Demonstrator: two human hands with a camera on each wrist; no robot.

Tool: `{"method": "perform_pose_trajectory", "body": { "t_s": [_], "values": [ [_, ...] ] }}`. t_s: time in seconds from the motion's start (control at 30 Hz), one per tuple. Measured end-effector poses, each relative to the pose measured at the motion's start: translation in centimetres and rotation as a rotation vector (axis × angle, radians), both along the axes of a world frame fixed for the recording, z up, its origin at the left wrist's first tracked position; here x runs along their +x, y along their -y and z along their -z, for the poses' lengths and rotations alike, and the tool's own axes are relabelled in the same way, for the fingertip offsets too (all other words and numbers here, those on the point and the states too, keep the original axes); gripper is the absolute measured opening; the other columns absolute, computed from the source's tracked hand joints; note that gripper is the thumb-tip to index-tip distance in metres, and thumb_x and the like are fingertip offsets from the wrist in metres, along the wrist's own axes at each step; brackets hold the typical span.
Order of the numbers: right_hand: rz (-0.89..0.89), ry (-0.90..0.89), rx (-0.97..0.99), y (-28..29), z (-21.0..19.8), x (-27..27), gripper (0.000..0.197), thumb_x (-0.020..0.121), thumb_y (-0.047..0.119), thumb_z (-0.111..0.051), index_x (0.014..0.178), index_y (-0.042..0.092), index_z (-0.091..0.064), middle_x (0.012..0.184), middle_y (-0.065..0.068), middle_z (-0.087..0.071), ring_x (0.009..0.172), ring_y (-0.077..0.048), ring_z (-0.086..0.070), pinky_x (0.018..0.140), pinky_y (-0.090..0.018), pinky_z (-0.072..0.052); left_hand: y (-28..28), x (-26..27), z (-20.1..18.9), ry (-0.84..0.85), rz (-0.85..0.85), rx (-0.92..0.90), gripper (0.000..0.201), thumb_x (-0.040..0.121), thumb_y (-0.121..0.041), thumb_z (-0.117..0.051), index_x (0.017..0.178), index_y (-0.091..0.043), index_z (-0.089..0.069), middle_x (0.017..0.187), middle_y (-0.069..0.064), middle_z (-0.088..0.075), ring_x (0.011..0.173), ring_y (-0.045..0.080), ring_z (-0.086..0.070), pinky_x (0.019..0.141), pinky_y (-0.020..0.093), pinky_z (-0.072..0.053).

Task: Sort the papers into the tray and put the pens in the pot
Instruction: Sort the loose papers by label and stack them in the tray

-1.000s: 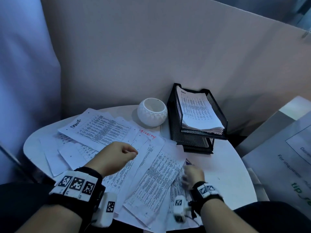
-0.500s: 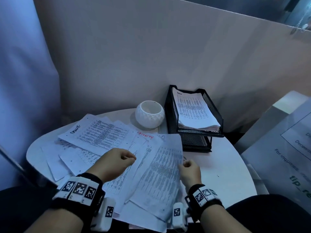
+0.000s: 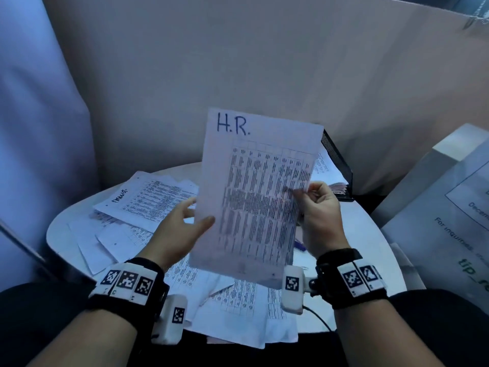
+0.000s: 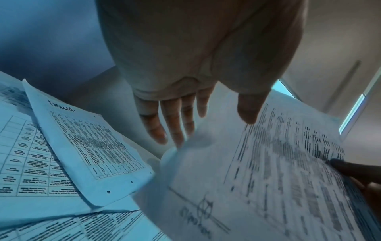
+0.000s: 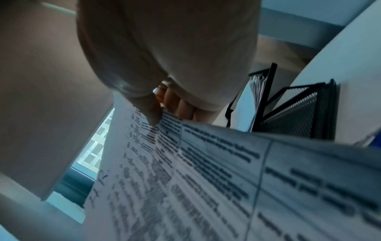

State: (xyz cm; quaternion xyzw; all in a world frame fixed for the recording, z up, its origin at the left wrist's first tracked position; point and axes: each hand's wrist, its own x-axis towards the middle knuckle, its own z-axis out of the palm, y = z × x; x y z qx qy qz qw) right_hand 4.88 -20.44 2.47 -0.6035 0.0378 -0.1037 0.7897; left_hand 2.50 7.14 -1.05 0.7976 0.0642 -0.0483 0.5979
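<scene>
**Head view: the "H.R." sheet is raised for reading before it goes to the tray**

Head view puts the white printed sheet headed "H.R." in blue ink (image 3: pixel 254 197) upright at the centre of the frame, lifted clear of the loose white printed papers (image 3: pixel 148 200) spread over the round white table (image 3: pixel 370 250). The right hand (image 3: pixel 321 218) pinches the sheet's right edge between thumb and curled fingers. The left hand (image 3: pixel 182 231) is open, fingers straight, thumb in front of the sheet's left edge and fingers behind it; whether it bears any weight I cannot tell.

To do this step well, I judge the heading should be read first, so that the sheet goes to the matching tier. Then the sheet should be tipped flat, both hands kept on its edges so the thin paper does not fold, and slid in short edge first over the stack already in the black wire-mesh tray (image 3: pixel 336 160), which shows only at the sheet's right edge, right of centre.

Right wrist view alone shows the tray's two tiers, at right of centre, with the edges of the filed sheets. Left wrist view alone shows the left hand's fingers spread straight. Only the head view gives the heading legibly, and a small blue thing, perhaps a pen, low beside the right wrist. The pot is hidden in every view.
</scene>
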Motion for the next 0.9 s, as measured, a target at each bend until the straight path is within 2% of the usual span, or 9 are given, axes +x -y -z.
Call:
{"method": "perform_pose_trajectory", "body": {
  "t_s": [0.13,0.23,0.3,0.4,0.57,0.67,0.7,0.77,0.9],
  "values": [
    [-0.128,-0.061,-0.002,-1.3,0.9,-0.6,0.013,0.091,0.010,-0.070,0.091,0.013,-0.058,0.093,-0.014,-0.072,0.085,-0.026,-0.067,0.081,-0.047,-0.057,-0.2,0.3,0.1,-0.018,-0.049,-0.088,0.032,0.089,-0.031,-0.080,0.116,-0.015,-0.073,0.103,0.002,-0.081,0.096,0.024,-0.078,0.094,0.054,-0.060],
    [-0.144,-0.204,-0.157,-1.6,3.8,-0.5,0.007,0.097,0.008,-0.066,0.093,0.009,-0.061,0.090,-0.014,-0.069,0.081,-0.025,-0.064,0.070,-0.041,-0.055,-0.3,0.3,0.6,-0.016,-0.079,-0.005,0.021,0.089,-0.026,-0.077,0.097,-0.006,-0.075,0.095,0.016,-0.079,0.091,0.036,-0.075,0.091,0.054,-0.059],
    [-0.100,-0.322,-0.255,-1.4,6.5,-0.6,0.006,0.097,0.009,-0.067,0.094,0.007,-0.062,0.091,-0.015,-0.069,0.081,-0.023,-0.066,0.067,-0.038,-0.058,-0.5,0.3,0.8,-0.002,-0.101,0.058,0.017,0.093,-0.018,-0.073,0.092,-0.001,-0.072,0.089,0.020,-0.076,0.080,0.029,-0.068,0.081,0.041,-0.054],
    [0.021,-0.546,-0.393,-0.4,10.7,-1.2,0.012,0.095,0.012,-0.066,0.106,0.010,-0.064,0.108,-0.013,-0.067,0.087,-0.022,-0.064,0.074,-0.042,-0.059,-0.8,0.1,0.6,-0.021,-0.125,0.098,0.020,0.095,-0.017,-0.070,0.093,0.003,-0.070,0.079,0.022,-0.067,0.077,0.022,-0.058,0.072,0.036,-0.044],
    [0.010,-0.812,-0.330,-0.2,16.5,-2.8,0.042,0.083,0.022,-0.074,0.121,0.016,-0.056,0.086,-0.012,-0.066,0.067,-0.026,-0.060,0.057,-0.034,-0.051,-0.6,0.2,0.3,-0.023,-0.144,0.143,0.021,0.097,-0.014,-0.068,0.097,0.007,-0.068,0.082,0.016,-0.063,0.075,0.023,-0.056,0.070,0.035,-0.042],
    [-0.041,-0.843,-0.329,-1.1,17.3,-3.3,0.033,0.076,0.024,-0.077,0.102,0.016,-0.058,0.087,-0.017,-0.064,0.064,-0.029,-0.061,0.055,-0.038,-0.054,-0.5,0.1,0.3,-0.039,-0.137,0.162,0.021,0.097,-0.013,-0.067,0.100,0.007,-0.067,0.083,0.017,-0.062,0.076,0.023,-0.056,0.070,0.035,-0.042],
    [-0.052,-0.837,-0.355,-1.4,17.4,-3.4,0.024,0.079,0.019,-0.075,0.089,0.013,-0.054,0.079,-0.016,-0.061,0.061,-0.028,-0.059,0.052,-0.038,-0.053,-0.5,0.1,0.3,-0.044,-0.136,0.171,0.022,0.097,-0.013,-0.066,0.101,0.008,-0.066,0.082,0.016,-0.061,0.075,0.023,-0.055,0.070,0.035,-0.041],
    [-0.064,-0.780,-0.459,-1.8,17.3,-3.4,0.030,0.082,0.014,-0.072,0.070,0.018,-0.045,0.066,-0.010,-0.051,0.056,-0.025,-0.055,0.051,-0.038,-0.051,-0.5,0.0,0.4,-0.049,-0.136,0.187,0.024,0.097,-0.015,-0.066,0.101,0.009,-0.065,0.081,0.015,-0.060,0.074,0.022,-0.054,0.069,0.034,-0.041],
    [-0.067,-0.653,-0.729,-1.4,15.8,-2.9,0.034,0.089,0.020,-0.072,0.070,0.019,-0.044,0.066,-0.001,-0.046,0.060,-0.020,-0.046,0.060,-0.030,-0.043,-0.6,-0.2,0.4,-0.063,-0.149,0.211,0.022,0.098,-0.015,-0.065,0.101,0.007,-0.066,0.083,0.017,-0.061,0.074,0.023,-0.055,0.065,0.033,-0.041]
  ]
}}
